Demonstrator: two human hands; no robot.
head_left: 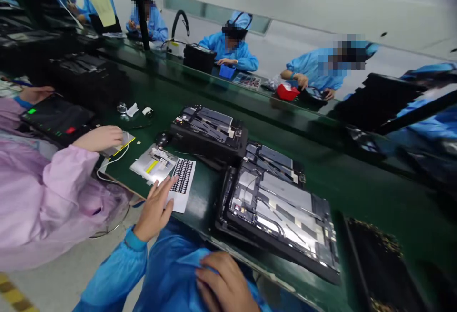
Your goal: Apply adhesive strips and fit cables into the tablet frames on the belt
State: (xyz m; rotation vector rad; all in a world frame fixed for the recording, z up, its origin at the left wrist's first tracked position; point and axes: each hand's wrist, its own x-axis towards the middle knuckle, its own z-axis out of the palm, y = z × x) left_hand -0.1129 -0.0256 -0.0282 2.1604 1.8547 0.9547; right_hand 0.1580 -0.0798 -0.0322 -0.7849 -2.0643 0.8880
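My left hand (pixel 154 209) has its fingers spread, the tips over the lower left edge of a white sheet (pixel 181 202) with rows of small black labels. Just beyond those fingers lies a flat silver part (pixel 152 163) with a yellow strip. I cannot tell whether the fingertips touch the sheet or the part. My right hand (pixel 228 281) is low in front of my blue gown, fingers loosely bent and apart. Nothing shows in it, though its palm is hidden. To its upper right, an opened flat device (pixel 285 212) with silver battery panels lies on top of a stack.
More opened devices (pixel 207 126) are stacked mid-bench. A black tray (pixel 385 264) sits at right. On my left, a co-worker's hand (pixel 98 138) in a pink sleeve is by a yellow-edged part and white cable. Several people in blue work across the bench, near a red bin (pixel 287 92).
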